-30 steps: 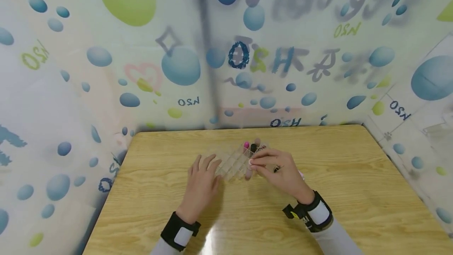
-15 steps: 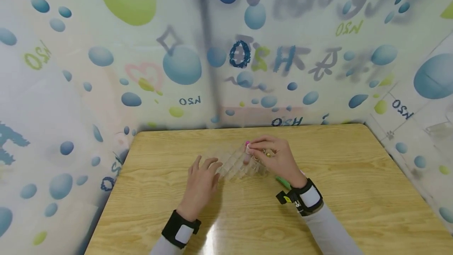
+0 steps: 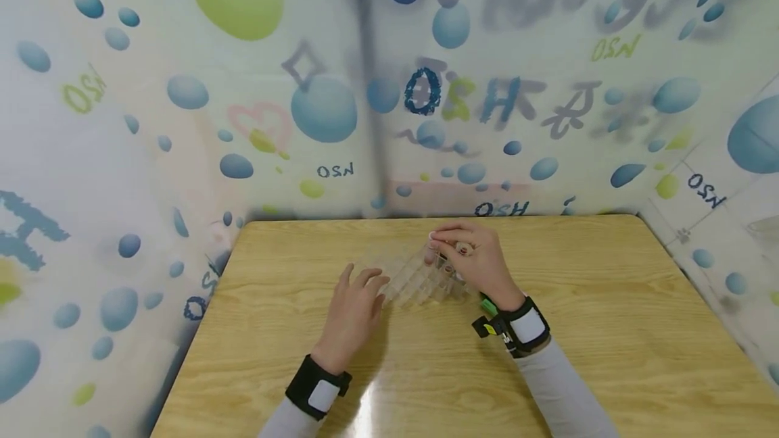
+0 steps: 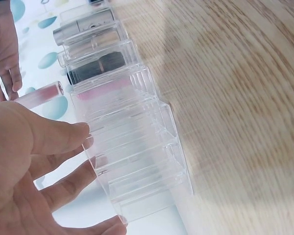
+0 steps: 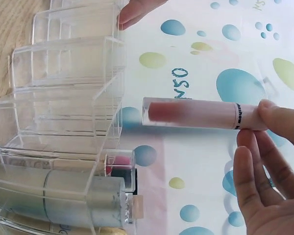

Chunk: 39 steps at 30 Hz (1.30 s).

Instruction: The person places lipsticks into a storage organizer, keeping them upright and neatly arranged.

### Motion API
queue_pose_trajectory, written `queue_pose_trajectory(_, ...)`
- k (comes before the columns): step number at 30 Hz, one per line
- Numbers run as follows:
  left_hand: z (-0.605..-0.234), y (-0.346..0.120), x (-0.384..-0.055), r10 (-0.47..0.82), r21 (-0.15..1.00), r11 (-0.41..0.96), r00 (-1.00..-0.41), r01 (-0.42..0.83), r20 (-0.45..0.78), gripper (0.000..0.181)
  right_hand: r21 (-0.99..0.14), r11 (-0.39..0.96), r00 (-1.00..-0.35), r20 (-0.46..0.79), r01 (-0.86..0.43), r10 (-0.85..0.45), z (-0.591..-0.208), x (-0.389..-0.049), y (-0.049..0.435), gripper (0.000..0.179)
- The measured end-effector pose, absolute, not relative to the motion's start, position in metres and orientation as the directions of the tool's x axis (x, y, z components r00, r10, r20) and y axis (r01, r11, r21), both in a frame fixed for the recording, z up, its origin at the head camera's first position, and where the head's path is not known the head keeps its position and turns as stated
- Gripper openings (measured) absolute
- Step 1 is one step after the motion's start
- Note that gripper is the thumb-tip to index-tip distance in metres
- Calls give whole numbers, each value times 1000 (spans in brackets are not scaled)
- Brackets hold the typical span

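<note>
My right hand [image 3: 481, 259] pinches a lip gloss tube [image 5: 191, 113] by its pale pink end, between thumb and fingertips. The tube's clear end, with a rosy fill, points toward the clear stepped organizer [image 3: 416, 282] and hangs above its compartments. Fingertips of my left hand [image 3: 355, 306] touch the organizer's left side; in the left wrist view the thumb and fingers lie along its rim, fairly straight. Several compartments by the left hand hold nothing. Others hold a dark tube [image 4: 97, 68], a pink one [image 4: 104, 89] and a silvery tube [image 5: 54, 191].
Beside my right wrist, a green object [image 3: 489, 305] lies on the wooden table [image 3: 255, 330], partly hidden by the hand. A patterned wall [image 3: 517, 120] stands right behind the table's far edge.
My right hand has carried the lip gloss tube up and away from me, from the organizer's near right side to above its far part. The green object has come into view. The left hand stays put.
</note>
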State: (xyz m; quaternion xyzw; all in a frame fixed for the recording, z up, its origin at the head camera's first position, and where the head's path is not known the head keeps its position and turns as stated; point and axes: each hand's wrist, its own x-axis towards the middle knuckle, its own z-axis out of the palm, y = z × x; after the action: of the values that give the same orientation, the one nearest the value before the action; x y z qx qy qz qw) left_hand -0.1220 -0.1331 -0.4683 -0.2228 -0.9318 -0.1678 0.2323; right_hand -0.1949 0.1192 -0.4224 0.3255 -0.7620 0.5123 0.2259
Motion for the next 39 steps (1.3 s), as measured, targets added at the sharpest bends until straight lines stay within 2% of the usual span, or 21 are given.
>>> queue_pose_trajectory(7, -468, -131, -122, 340, 196, 855, -803, 481, 489, 28, -623, 269, -678, 692, -735, -249, -429, -201, 121, 12)
queue_pose_trajectory(17, -465, -131, -124, 323, 239, 849, -821, 471, 470, 28, -640, 328, -717, 653, -695, -244, -434, -202, 127, 12)
queue_pose_trajectory(27, -465, -132, -124, 319, 229, 861, -833, 454, 451, 27, -645, 358, -736, 624, -675, -264, -439, -204, 127, 10)
queue_pose_trajectory(39, -467, -132, -124, 313, 226, 867, -838, 445, 447, 27, -630, 482, -793, 507, -609, -339, -443, -202, 129, 11)
